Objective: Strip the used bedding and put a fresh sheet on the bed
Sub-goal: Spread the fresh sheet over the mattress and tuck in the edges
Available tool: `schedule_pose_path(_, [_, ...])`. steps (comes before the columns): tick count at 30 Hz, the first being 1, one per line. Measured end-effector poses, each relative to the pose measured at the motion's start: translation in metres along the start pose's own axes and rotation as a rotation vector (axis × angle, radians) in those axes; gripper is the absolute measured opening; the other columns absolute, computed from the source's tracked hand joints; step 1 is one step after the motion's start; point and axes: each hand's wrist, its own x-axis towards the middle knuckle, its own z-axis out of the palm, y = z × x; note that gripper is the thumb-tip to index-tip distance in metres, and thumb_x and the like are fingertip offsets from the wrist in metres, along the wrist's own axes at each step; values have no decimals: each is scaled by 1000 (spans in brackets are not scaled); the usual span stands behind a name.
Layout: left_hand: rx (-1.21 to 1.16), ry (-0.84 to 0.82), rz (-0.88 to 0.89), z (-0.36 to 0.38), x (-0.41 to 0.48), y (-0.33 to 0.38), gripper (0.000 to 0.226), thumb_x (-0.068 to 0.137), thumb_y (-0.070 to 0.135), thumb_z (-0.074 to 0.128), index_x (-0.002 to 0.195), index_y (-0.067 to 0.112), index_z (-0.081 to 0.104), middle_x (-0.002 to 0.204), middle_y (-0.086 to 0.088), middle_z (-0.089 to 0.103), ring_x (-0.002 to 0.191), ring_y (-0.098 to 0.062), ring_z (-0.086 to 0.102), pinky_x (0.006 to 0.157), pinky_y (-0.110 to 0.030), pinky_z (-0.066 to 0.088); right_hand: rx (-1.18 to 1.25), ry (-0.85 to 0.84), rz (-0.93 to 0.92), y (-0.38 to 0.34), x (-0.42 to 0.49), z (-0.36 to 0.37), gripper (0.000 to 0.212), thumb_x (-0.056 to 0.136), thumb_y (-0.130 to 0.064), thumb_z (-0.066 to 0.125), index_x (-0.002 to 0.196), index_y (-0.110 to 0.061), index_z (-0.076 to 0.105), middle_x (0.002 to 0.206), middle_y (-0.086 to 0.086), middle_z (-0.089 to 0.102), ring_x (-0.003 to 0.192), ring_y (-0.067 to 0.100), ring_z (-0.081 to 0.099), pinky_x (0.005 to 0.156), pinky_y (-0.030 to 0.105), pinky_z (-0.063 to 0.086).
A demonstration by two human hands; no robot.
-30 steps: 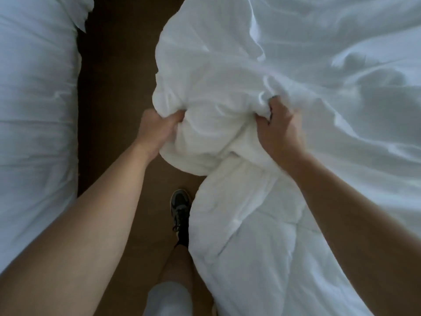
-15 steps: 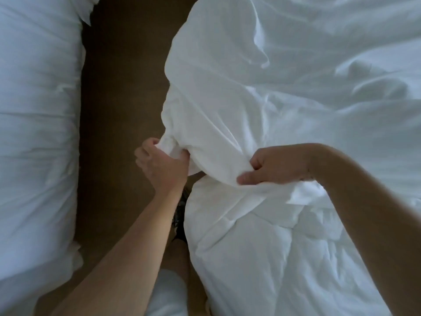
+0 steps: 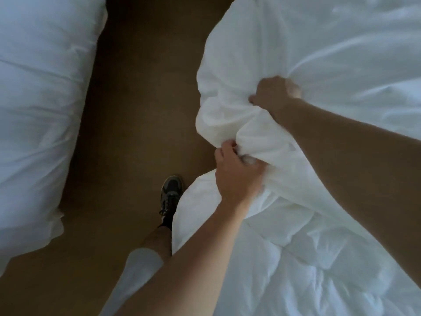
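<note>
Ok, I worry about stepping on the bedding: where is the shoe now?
In the head view the shoe stands low centre on the brown floor, just left of the hanging white duvet and down-left of the left hand.

The white cover is bunched up into a thick, wrinkled roll, its left side bulging out and the rest stretching away in long creases to the right. Just below it, the quilted white duvet lies bare, puffy, with stitched seams.

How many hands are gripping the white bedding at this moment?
2. The left hand grips a bunched fold of the white bedding near its edge; the right hand grips it just beyond, higher up.
</note>
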Motion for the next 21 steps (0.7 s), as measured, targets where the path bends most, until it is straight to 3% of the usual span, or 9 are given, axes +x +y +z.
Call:
schedule_pose_path(3, [82, -141, 38, -1, -19, -9, 92, 56, 60, 72, 138, 39, 36, 125, 10, 41, 102, -10, 55, 82, -30, 51, -50, 145, -76, 9, 7, 10, 33, 94, -16, 47, 116, -6, 68, 118, 20, 67, 113, 41, 63, 89, 45, 52])
schedule_pose_path(5, [52, -112, -80, 4, -31, -5, 92, 58, 59, 71, 140, 38, 36, 128, 11, 45, 108, -11, 57, 87, -34, 53, 89, 255, -13, 16, 13, 9, 35, 93, -14, 41, 111, -3, 69, 113, 23, 69, 107, 43, 65, 86, 45, 53])
schedule_pose_path(7, [-59, -51, -173, 12, -50, -1, 76, 66, 55, 70, 134, 35, 44, 124, 15, 54, 108, -6, 60, 91, -35, 55, 218, 350, 72, 25, 20, 7, 37, 95, -17, 37, 109, -3, 69, 111, 25, 69, 105, 45, 65, 86, 46, 52])
schedule_pose_path(11, [-302, -16, -171, 19, -94, -12, 34, 101, 20, 58, 133, 31, 54, 120, 26, 62, 114, 13, 55, 93, -9, 44, 277, 376, 105, 30, 24, 7, 34, 96, -19, 38, 106, -3, 66, 108, 28, 68, 103, 46, 64, 84, 47, 51])
schedule_pose_path(13, [-461, -62, -366, 9, -87, -21, 24, 102, 5, 51, 111, 22, 66, 106, 9, 72, 101, -3, 67, 86, -24, 53, 235, 377, 80, 26, 13, 18, 32, 96, -23, 41, 106, -6, 66, 107, 24, 70, 102, 44, 66, 83, 45, 51])
schedule_pose_path(15, [-579, -166, -493, -5, -64, -22, 20, 91, 1, 54, 88, 12, 71, 89, -8, 71, 85, -22, 68, 70, -35, 57, 212, 325, 51, 23, -3, 27, 31, 98, -33, 43, 111, -12, 62, 112, 19, 69, 106, 39, 65, 85, 43, 49])
schedule_pose_path(17, [-467, -231, -382, -15, -41, -20, 23, 91, 0, 54, 85, 11, 72, 82, -4, 73, 81, -22, 70, 62, -32, 56, 295, 235, 29, 22, -15, 25, 42, 97, -49, 45, 119, -15, 54, 123, 16, 65, 116, 37, 61, 95, 43, 45])
schedule_pose_path(19, [-286, -235, -286, -18, -24, -16, 19, 93, 3, 57, 87, 17, 68, 77, 2, 70, 78, -19, 68, 59, -29, 55, 461, 145, 68, 17, -30, 13, 68, 87, -73, 46, 125, -16, 48, 130, 15, 58, 123, 38, 54, 102, 47, 41])
schedule_pose_path(21, [-189, -228, -244, -14, -13, -15, 21, 94, 2, 60, 83, 19, 61, 73, 1, 63, 73, -19, 63, 57, -25, 52, 337, 160, 13, 5, -56, 6, 93, 72, -94, 34, 126, -20, 50, 127, 12, 55, 121, 38, 52, 97, 53, 41])
